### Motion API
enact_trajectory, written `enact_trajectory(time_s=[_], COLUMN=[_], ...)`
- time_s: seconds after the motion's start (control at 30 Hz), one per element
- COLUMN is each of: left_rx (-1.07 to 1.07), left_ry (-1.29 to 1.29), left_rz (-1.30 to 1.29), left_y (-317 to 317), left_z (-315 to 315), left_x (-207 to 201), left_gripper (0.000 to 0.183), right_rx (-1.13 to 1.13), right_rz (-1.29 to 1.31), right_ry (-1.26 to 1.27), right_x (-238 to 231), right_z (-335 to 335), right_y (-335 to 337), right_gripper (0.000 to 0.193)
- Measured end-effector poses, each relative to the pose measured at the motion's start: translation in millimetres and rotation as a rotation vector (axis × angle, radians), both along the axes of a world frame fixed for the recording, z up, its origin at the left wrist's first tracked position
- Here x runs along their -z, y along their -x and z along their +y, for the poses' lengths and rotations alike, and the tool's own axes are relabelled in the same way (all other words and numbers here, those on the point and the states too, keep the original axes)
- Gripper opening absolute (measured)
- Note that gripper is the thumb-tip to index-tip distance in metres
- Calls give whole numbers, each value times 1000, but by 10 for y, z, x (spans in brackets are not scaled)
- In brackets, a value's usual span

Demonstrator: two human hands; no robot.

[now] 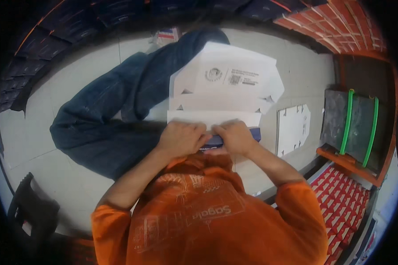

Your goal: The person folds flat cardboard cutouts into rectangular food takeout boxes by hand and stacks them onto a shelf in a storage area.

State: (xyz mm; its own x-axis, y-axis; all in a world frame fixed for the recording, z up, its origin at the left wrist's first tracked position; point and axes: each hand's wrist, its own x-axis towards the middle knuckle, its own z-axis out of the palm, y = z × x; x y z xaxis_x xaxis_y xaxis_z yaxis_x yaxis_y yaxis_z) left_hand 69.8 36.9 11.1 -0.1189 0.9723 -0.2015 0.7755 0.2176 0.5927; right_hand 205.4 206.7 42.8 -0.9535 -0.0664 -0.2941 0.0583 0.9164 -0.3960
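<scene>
Across my lap lies an unfolded cardboard box blank point(247, 99), white on its inner face, with black print and small corner slits. Its near strip is bent up along a crease, and a dark blue outer face shows below that edge. My left hand point(181, 138) grips the near edge left of the middle, fingers curled over it. Close beside it, my right hand point(236, 139) holds the same edge, with the thumb underneath on the blue side. Both sets of fingertips are partly hidden.
More flat white blanks point(292, 130) lie on the tiled floor point(93, 75) to my right. Beyond them stands a rack with green strips point(347, 121), above red-and-white patterned boxes point(345, 205). Dark boxes point(44, 57) line the far left, and a dark chair point(33, 205) stands near left.
</scene>
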Motion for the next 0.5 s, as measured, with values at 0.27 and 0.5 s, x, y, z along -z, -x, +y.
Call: enact_trajectory(time_s=[0.27,0.5], left_rx=[-500,-839], left_ry=[-403,-149], left_rz=[-21,-933], left_y=[89,655], left_z=[-205,168], left_x=[-376,33], left_gripper=[50,60], right_rx=[355,132], right_rz=[564,-727], right_ry=[-360,-314], right_x=[-580,-1045], right_z=[869,1434], right_y=[687,1714], right_gripper=[70,72])
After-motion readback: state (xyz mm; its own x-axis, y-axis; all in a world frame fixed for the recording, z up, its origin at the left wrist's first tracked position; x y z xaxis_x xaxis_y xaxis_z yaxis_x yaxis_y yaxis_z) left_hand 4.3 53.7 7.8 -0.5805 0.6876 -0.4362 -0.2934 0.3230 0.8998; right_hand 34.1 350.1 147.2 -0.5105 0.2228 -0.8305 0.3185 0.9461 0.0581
